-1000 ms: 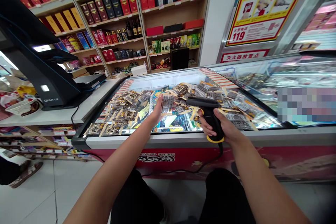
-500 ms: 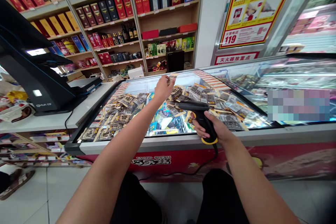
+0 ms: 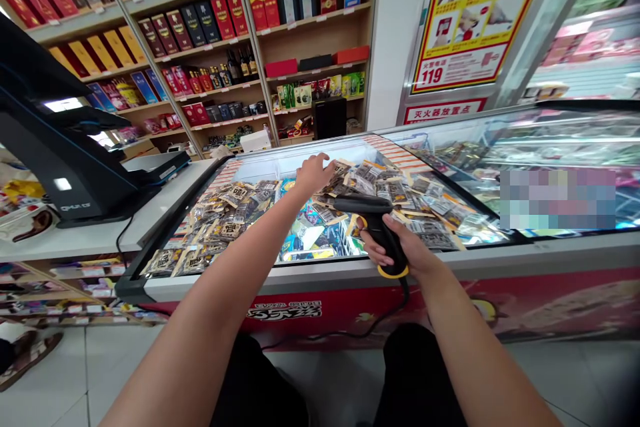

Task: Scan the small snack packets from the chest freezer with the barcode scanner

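Note:
My right hand (image 3: 383, 243) is wrapped round the grip of a black and yellow handheld barcode scanner (image 3: 367, 205), its head pointing left over the pile. Stretched forward, my left hand (image 3: 315, 173) hovers at the far edge of the right-hand heap of snack packets (image 3: 370, 177), fingers apart and curved, with nothing visible in them. Another heap of the same dark, tan-edged packets (image 3: 237, 197) lies to the left. Both heaps rest on the glass top of a chest freezer (image 3: 345, 272). Through the glass between them, blue and white packages (image 3: 313, 237) show.
On the left counter (image 3: 140, 213) stands a black checkout scale (image 3: 85, 173). A scanner cable (image 3: 370, 330) hangs down the freezer's red front. Shelves of boxed goods (image 3: 213, 20) rise behind, beside a fire-safety poster (image 3: 470, 27). A person's sandalled foot (image 3: 33, 357) shows at lower left.
My left hand has let go of a small packet at the far side of the heap, and its fingers have spread. The right hand keeps the scanner; the view has shifted slightly.

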Action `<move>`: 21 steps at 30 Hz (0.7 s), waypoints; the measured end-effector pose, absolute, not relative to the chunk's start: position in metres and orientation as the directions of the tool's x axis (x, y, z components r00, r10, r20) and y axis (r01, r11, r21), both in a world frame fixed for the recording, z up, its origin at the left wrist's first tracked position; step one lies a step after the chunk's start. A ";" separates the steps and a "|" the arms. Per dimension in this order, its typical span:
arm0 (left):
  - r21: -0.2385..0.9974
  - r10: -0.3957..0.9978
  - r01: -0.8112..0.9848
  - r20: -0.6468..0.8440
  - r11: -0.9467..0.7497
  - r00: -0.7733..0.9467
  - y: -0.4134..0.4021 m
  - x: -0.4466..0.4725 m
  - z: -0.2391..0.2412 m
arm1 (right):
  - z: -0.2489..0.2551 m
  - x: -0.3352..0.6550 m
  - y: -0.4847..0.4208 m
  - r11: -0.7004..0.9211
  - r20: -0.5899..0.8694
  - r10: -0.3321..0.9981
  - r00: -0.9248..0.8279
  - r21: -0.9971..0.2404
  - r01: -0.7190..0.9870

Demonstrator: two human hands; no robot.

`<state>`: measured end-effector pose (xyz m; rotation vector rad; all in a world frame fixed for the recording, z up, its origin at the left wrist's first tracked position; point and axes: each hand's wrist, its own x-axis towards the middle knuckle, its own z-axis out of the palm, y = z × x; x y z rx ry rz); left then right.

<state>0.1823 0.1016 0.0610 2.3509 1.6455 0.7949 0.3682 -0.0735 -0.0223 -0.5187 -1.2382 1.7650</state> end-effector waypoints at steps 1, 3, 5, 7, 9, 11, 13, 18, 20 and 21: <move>0.414 0.909 0.829 0.338 -0.377 0.245 0.097 0.172 0.061 | -0.023 0.368 -0.073 -0.103 0.145 0.844 -0.517 -0.901 -0.421; 0.354 0.914 0.864 0.323 -0.358 0.246 0.085 0.145 0.061 | -0.023 0.369 -0.072 -0.112 0.133 0.843 -0.521 -0.905 -0.411; 0.220 0.924 0.915 0.262 -0.339 0.280 0.069 0.113 0.060 | -0.023 0.369 -0.072 -0.128 0.113 0.842 -0.528 -0.908 -0.399; 0.067 0.936 0.942 0.160 -0.327 0.314 0.051 0.077 0.060 | -0.022 0.369 -0.072 -0.133 0.097 0.847 -0.523 -0.913 -0.385; -0.036 0.948 0.949 0.047 -0.313 0.315 0.031 0.040 0.060 | -0.020 0.369 -0.073 -0.132 0.081 0.855 -0.512 -0.921 -0.366; -0.123 0.968 0.960 -0.019 -0.252 0.252 0.012 0.005 0.060 | -0.018 0.369 -0.075 -0.128 0.067 0.863 -0.500 -0.930 -0.345; -0.184 0.989 0.972 -0.018 -0.147 0.146 -0.007 -0.024 0.058 | -0.017 0.370 -0.076 -0.119 0.059 0.872 -0.486 -0.938 -0.326; -0.225 0.988 0.962 -0.047 -0.153 0.146 -0.036 -0.071 0.044 | -0.018 0.370 -0.076 -0.139 0.016 0.883 -0.469 -0.946 -0.292; -0.236 0.980 0.951 -0.019 -0.198 0.199 -0.037 -0.079 0.038 | -0.019 0.370 -0.076 -0.141 0.009 0.888 -0.459 -0.946 -0.292; -0.241 0.975 0.947 0.005 -0.213 0.220 -0.036 -0.081 0.035 | -0.019 0.370 -0.075 -0.141 0.007 0.891 -0.454 -0.946 -0.291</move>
